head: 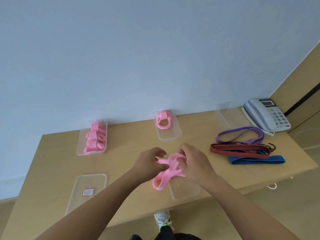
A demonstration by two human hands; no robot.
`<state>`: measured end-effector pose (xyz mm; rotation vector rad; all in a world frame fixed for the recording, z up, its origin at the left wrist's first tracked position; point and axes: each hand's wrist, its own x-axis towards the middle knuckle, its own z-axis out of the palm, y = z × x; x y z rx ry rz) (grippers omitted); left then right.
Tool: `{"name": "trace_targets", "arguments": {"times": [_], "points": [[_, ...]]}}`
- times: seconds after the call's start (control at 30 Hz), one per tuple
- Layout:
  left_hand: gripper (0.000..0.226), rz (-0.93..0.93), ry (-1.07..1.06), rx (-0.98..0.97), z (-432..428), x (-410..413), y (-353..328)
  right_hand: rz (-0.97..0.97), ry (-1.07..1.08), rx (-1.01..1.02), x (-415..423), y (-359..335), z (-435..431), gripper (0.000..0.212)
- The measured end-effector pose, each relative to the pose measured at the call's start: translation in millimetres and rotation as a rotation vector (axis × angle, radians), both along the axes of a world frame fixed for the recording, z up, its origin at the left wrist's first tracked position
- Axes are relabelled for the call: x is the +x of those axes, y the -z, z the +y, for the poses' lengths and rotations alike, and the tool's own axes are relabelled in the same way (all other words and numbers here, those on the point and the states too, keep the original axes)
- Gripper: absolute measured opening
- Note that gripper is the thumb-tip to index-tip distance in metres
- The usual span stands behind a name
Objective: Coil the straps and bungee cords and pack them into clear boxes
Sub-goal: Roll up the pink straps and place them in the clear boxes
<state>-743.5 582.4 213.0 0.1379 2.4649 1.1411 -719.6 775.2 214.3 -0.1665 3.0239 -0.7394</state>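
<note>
A pink strap (164, 175) hangs in loops between both hands above the middle of the wooden table (124, 141). My left hand (149, 161) pinches its left end. My right hand (194, 161) has its fingers curled into the loops on the right. A clear box (187, 191) stands under the strap near the front edge. A box at the back left (81, 144) holds several coiled pink straps (95, 139). A box at the back middle (170, 135) holds one pink coil (163, 121). To the right lie a purple strap (242, 134), a red bungee cord (240, 149) and a blue one (256, 160).
A clear lid with a red-edged label (86, 191) lies at the front left. Another clear box (228, 115) stands against the wall at the back right, beside a grey desk telephone (266, 115). A white shoe (162, 220) shows on the floor below the table's front edge.
</note>
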Motion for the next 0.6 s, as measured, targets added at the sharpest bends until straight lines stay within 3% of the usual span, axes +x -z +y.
{"name": "trace_targets", "arguments": {"times": [0.1,0.3,0.47,0.6], "points": [[0.03,-0.038,0.0,0.122,-1,-2,-22,0.198,-0.034,-0.118,-8,-40,-6,0.012],[0.007,0.159,-0.109,0.302,2,-9,-80,0.506,0.066,-0.306,-17,-113,-17,0.021],[0.011,0.239,-0.137,0.525,16,-10,-141,0.79,0.124,-0.398,0,-164,-14,0.016],[0.01,0.287,-0.11,0.67,28,-6,-171,0.937,0.035,-0.414,11,-194,-6,0.009]]}}
